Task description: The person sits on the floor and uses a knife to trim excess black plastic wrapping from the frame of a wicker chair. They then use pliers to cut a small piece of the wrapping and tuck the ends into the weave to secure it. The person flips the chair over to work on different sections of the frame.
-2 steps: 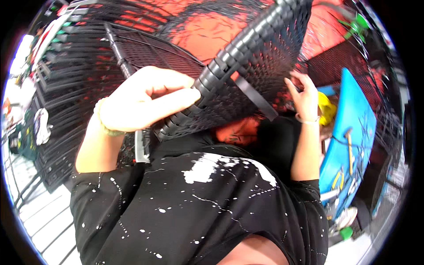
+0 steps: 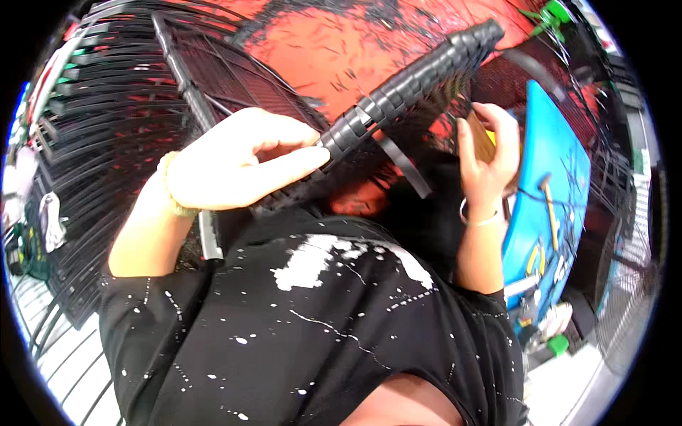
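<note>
A black woven rattan panel (image 2: 426,106) slants across the middle, its edge rail (image 2: 383,99) wrapped in flat black strips. My left hand (image 2: 241,163) pinches the lower left part of this rail between thumb and fingers. One loose black strip (image 2: 406,169) sticks out from the panel's underside. Right of the panel is my right hand (image 2: 490,149), thumb and bent fingers apart, with nothing visible held. A brown, wood-like surface (image 2: 484,144) shows between its thumb and fingers; whether it touches the hand I cannot tell.
A second black woven panel (image 2: 241,71) stands at upper left, near many long black strips (image 2: 106,135). At right, a blue board (image 2: 550,163) carries a wooden-handled hammer (image 2: 550,209) and other tools. Strip scraps lie on the red floor covering (image 2: 320,53). A green object (image 2: 550,21) is at upper right.
The panel has tilted, so its woven face shows less and the rail's upper end is lower. My right hand has risen slightly and its fingers have spread. My left hand keeps its grip.
</note>
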Available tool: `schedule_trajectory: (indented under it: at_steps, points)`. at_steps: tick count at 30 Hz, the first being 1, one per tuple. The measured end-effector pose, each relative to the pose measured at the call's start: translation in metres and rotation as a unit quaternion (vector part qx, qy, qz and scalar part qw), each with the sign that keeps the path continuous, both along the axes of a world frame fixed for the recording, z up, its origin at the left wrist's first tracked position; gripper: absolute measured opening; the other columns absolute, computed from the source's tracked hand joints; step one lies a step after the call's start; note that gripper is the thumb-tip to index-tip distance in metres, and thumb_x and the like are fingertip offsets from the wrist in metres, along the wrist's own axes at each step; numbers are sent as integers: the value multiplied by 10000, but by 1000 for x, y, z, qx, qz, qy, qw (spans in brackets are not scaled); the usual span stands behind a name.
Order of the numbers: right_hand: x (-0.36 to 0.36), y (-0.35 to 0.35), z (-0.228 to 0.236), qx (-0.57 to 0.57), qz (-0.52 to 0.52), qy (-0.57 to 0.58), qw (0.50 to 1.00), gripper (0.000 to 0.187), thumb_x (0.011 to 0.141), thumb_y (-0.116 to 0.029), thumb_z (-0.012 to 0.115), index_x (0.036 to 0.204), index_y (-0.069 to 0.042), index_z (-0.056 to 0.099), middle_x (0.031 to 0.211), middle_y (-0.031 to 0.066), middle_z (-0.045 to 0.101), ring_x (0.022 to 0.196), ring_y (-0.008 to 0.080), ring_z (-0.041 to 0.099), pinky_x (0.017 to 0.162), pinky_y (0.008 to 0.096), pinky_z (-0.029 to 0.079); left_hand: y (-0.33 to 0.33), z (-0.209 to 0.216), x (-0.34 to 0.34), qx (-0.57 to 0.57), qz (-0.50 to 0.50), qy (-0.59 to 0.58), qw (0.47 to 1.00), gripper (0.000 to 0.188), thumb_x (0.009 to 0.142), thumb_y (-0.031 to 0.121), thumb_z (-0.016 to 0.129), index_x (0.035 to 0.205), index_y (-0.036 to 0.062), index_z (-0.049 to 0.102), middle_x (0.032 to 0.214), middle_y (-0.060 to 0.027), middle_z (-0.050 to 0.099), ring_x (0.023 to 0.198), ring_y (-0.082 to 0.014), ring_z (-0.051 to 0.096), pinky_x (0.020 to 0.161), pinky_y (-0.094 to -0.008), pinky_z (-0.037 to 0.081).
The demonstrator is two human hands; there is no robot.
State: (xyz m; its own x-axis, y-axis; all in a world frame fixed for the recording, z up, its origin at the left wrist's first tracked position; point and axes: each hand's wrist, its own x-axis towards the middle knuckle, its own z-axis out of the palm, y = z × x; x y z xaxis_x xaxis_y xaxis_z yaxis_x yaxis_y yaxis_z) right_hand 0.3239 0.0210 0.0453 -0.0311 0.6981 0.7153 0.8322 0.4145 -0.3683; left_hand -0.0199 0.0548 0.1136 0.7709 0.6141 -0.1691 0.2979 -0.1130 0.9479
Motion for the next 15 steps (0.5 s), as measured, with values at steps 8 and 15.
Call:
schedule_trajectory:
  at_steps: [8,15]
  points:
    - [-26,-19,22,-148,108,-248,951,395,843,-343,797,1177,-143,732,1235,30,706,1286,288,572,1115,491,376,19,-35,25,219,-212,172,937,259,983,207,611,981,-32,711,832,-224,688,775,-402,677,704,-456,534]
    - [-29,-63,-11,-242,98,-211,942,383,792,-425,839,1053,-161,746,902,-18,729,1217,242,653,1117,636,279,-20,-58,27,262,-155,169,937,258,961,243,639,990,-4,708,839,-181,691,786,-391,671,718,-468,529]
